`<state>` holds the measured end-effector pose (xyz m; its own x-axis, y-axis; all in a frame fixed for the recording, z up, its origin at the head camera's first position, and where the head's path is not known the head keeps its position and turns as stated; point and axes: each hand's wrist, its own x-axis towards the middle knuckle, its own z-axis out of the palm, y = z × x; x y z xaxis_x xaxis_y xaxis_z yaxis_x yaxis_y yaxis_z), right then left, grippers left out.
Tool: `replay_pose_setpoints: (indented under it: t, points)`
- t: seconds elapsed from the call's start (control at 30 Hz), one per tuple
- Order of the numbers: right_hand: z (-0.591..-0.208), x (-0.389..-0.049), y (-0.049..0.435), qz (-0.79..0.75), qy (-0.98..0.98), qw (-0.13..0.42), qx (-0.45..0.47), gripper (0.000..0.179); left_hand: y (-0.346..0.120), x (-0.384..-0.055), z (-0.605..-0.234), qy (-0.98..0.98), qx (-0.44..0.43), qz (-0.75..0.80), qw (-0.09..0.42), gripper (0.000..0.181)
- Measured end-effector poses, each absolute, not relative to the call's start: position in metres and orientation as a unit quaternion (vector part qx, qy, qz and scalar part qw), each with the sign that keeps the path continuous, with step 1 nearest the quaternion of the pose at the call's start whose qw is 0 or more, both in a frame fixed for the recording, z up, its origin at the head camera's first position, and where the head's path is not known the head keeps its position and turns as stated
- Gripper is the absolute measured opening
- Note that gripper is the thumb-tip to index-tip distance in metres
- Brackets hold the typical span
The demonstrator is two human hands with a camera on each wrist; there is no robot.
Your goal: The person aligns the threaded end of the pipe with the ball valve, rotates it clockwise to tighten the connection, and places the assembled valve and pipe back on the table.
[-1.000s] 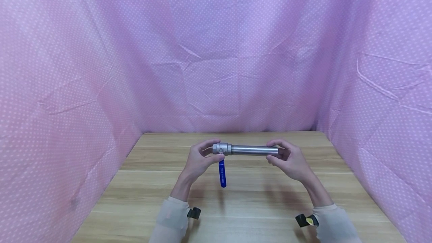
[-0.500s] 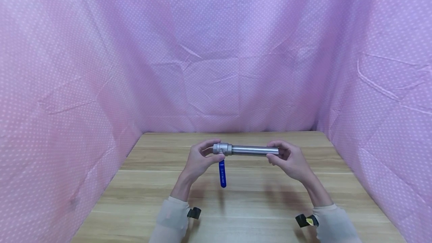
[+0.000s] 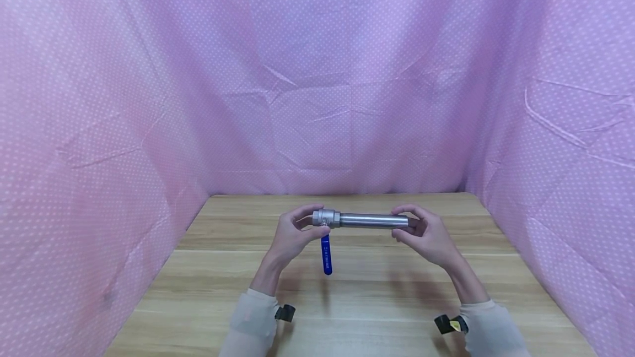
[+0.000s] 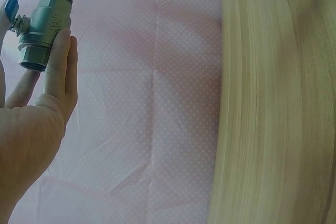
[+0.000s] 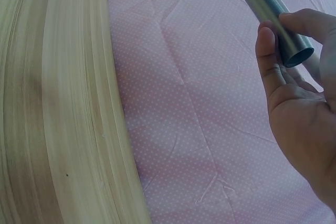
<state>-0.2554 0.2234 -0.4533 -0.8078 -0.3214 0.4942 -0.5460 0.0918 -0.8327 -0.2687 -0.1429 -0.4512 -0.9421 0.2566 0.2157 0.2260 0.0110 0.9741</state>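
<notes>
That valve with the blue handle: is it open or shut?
The valve is probably shut: its blue handle points crosswise to the pipe, which usually means shut. Its inside isn't clear enough to confirm.

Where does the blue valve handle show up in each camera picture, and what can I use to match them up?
Head: the blue handle is in the lower middle, below the valve body in the picture, near the left hand.
Left wrist: top left corner, running up to the top edge.
Right wrist: not in it.
Shared landmark: the metal pipe, at least partly visible in all three.
</notes>
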Motion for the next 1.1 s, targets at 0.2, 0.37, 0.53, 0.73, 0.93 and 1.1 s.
replay_pose_setpoints:
  t: [0.2, 0.37, 0.53, 0.73, 0.93, 1.1]
  points:
    - [-0.4544, -0.256, 0.2234, 0.618, -0.717, 0.093, 0.309, 0.041, -0.1431, -0.2691, -0.451, 0.711, 0.172, 0.681, 0.012, 0.06]
    - [-0.4557, -0.2566, 0.2234, 0.623, -0.71, 0.097, 0.314, 0.04, -0.1434, -0.27, -0.4513, 0.711, 0.171, 0.682, 0.017, 0.06]
    - [-0.4553, -0.2566, 0.2237, 0.619, -0.715, 0.099, 0.308, 0.039, -0.1435, -0.2698, -0.4515, 0.709, 0.174, 0.683, 0.017, 0.061]
    - [-0.4535, -0.2551, 0.2238, 0.611, -0.73, 0.099, 0.29, 0.039, -0.1436, -0.2699, -0.4522, 0.709, 0.174, 0.683, 0.017, 0.061]
    - [-0.4529, -0.2545, 0.2234, 0.605, -0.739, 0.102, 0.278, 0.037, -0.1427, -0.2699, -0.4528, 0.705, 0.177, 0.686, 0.016, 0.061]
    - [-0.4534, -0.2544, 0.2235, 0.602, -0.741, 0.108, 0.277, 0.035, -0.1419, -0.2691, -0.4516, 0.706, 0.176, 0.685, 0.016, 0.062]
